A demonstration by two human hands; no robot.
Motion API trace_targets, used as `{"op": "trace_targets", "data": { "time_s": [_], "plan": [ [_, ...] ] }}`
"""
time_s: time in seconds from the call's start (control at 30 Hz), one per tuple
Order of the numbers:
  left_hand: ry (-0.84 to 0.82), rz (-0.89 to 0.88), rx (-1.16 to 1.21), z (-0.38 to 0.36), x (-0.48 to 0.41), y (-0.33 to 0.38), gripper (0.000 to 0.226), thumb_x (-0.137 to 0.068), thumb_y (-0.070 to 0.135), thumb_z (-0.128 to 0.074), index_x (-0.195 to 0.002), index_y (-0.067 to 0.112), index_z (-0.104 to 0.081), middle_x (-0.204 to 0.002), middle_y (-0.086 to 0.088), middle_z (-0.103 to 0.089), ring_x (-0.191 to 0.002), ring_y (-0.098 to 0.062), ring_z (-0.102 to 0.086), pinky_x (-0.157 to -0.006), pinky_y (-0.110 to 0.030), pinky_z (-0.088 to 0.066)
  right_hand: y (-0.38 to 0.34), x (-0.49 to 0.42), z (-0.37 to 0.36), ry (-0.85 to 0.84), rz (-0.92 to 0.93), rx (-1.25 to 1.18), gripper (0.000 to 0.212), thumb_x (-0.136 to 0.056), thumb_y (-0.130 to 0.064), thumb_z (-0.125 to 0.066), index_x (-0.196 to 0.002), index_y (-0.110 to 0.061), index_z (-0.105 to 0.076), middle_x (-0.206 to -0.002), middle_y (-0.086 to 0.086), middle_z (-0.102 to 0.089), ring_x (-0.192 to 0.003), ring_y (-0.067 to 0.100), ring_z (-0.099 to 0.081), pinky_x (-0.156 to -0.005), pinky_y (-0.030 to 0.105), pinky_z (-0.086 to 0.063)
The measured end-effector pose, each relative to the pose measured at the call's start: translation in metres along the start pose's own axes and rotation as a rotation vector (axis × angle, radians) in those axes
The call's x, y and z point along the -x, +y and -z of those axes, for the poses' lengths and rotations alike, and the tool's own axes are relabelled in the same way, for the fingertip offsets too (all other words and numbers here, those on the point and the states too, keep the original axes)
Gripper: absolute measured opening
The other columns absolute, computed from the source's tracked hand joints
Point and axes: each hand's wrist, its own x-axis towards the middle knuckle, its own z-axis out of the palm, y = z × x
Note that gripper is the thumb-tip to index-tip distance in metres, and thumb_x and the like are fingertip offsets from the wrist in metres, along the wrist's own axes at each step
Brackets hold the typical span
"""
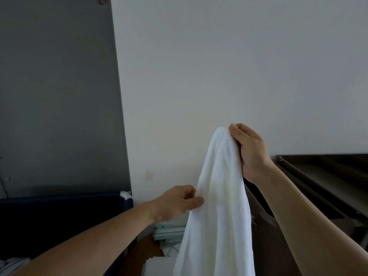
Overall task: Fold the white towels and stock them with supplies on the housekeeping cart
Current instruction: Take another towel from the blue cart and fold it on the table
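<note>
In the head view, the right hand [250,150] is raised in front of the pale wall [219,66], its fingers curled round the bunched top of a white towel [217,206], which hangs down from that grip in long folds to the bottom edge of the picture. Lower and to the left, the left hand [177,202] pinches the towel's left edge between thumb and curled fingers, so both hands have hold of the same cloth. Behind the right forearm a dark brown shelf unit [322,176] runs off to the right. To the left stands a grey panel [59,96] above a dark blue bin [59,220]. Below the left hand, between the bin and the towel, lies a stack of folded pale linens with teal stripes [169,232].
</note>
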Motion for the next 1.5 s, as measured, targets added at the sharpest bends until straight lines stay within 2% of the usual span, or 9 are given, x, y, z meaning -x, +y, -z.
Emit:
{"op": "trace_targets", "data": {
  "time_s": [0.17, 0.3, 0.4, 0.5, 0.87, 1.07, 1.2, 1.3, 1.5],
  "plan": [
    [0.213, -0.017, 0.081, 0.01, -0.003, 0.009, 0.041, -0.103, 0.034, -0.051, -0.105, -0.006, -0.056, -0.103, -0.024, -0.064, -0.094, -0.037, -0.064, -0.088, -0.051, -0.052, 0.004, 0.001, 0.017, 0.033, -0.018, 0.191, 0.038, -0.099, -0.024, -0.058, -0.062, -0.024, -0.056, -0.063, -0.004, -0.05, -0.059, 0.01, -0.047, -0.059, 0.028, -0.04],
    [0.377, -0.181, 0.098, 0.039, -0.017, 0.047, 0.028, -0.099, 0.035, -0.058, -0.089, 0.008, -0.056, -0.083, -0.006, -0.056, -0.074, -0.02, -0.052, -0.066, -0.038, -0.043, 0.013, 0.012, 0.02, -0.003, -0.016, 0.333, 0.018, -0.099, -0.016, -0.058, -0.084, -0.02, -0.066, -0.106, -0.007, -0.07, -0.088, 0.012, -0.06, -0.081, 0.032, -0.048],
    [0.215, -0.318, -0.078, 0.048, -0.022, 0.074, 0.024, -0.097, 0.034, -0.063, -0.089, 0.011, -0.061, -0.081, 0.002, -0.057, -0.073, -0.011, -0.051, -0.068, -0.028, -0.043, 0.028, 0.025, 0.012, -0.261, -0.09, 0.214, 0.022, -0.097, -0.02, -0.061, -0.118, -0.016, -0.066, -0.096, -0.001, -0.067, -0.092, 0.021, -0.06, -0.087, 0.037, -0.048],
    [0.17, -0.337, -0.081, 0.05, -0.026, 0.074, 0.02, -0.093, 0.031, -0.069, -0.086, 0.012, -0.065, -0.076, 0.005, -0.059, -0.07, -0.007, -0.052, -0.067, -0.025, -0.045, 0.037, 0.036, 0.008, -0.407, -0.21, 0.265, 0.013, -0.094, -0.025, -0.065, -0.085, -0.015, -0.068, -0.077, 0.001, -0.06, -0.071, 0.013, -0.057, -0.068, 0.026, -0.047],
    [-0.125, 0.125, 0.144, 0.033, -0.001, -0.048, 0.045, -0.091, 0.041, -0.066, -0.119, 0.006, -0.069, -0.12, -0.009, -0.071, -0.112, -0.029, -0.067, -0.107, -0.048, -0.046, 0.009, -0.005, 0.016, 0.171, 0.02, 0.181, 0.034, -0.099, -0.026, -0.058, -0.065, -0.023, -0.054, -0.06, -0.007, -0.049, -0.057, 0.008, -0.047, -0.057, 0.025, -0.043],
    [0.102, -0.002, 0.372, 0.046, -0.009, -0.014, 0.035, -0.094, 0.04, -0.064, -0.111, 0.01, -0.07, -0.109, -0.01, -0.074, -0.098, -0.029, -0.072, -0.091, -0.045, -0.056, 0.022, 0.001, 0.018, 0.11, -0.038, 0.361, 0.021, -0.097, -0.025, -0.06, -0.077, -0.019, -0.063, -0.084, 0.0, -0.063, -0.081, 0.021, -0.056, -0.076, 0.04, -0.045],
    [0.091, -0.215, 0.104, 0.052, -0.021, 0.042, 0.035, -0.091, 0.042, -0.068, -0.085, 0.009, -0.059, -0.079, -0.001, -0.061, -0.072, -0.014, -0.058, -0.068, -0.03, -0.05, 0.042, 0.023, 0.006, -0.141, -0.122, 0.299, 0.027, -0.099, -0.018, -0.058, -0.125, -0.014, -0.064, -0.105, 0.004, -0.069, -0.1, 0.02, -0.064, -0.098, 0.041, -0.05],
    [-0.058, -0.245, -0.029, 0.058, -0.023, 0.06, 0.046, -0.088, 0.046, -0.07, -0.083, 0.002, -0.057, -0.076, -0.002, -0.055, -0.07, -0.014, -0.053, -0.064, -0.025, -0.046, 0.053, 0.038, 0.005, -0.305, -0.269, 0.207, 0.021, -0.099, -0.017, -0.056, -0.106, 0.001, -0.064, -0.095, 0.017, -0.066, -0.088, 0.029, -0.063, -0.084, 0.039, -0.053],
    [-0.183, -0.074, -0.109, 0.053, -0.023, 0.041, 0.022, -0.085, 0.033, -0.078, -0.094, 0.014, -0.073, -0.092, 0.001, -0.076, -0.085, -0.015, -0.072, -0.077, -0.027, -0.057, 0.056, 0.038, 0.019, -0.173, -0.193, 0.273, 0.038, -0.1, -0.018, -0.057, -0.063, -0.025, -0.058, -0.065, -0.001, -0.049, -0.063, 0.011, -0.044, -0.059, 0.026, -0.037]
  ]
}}
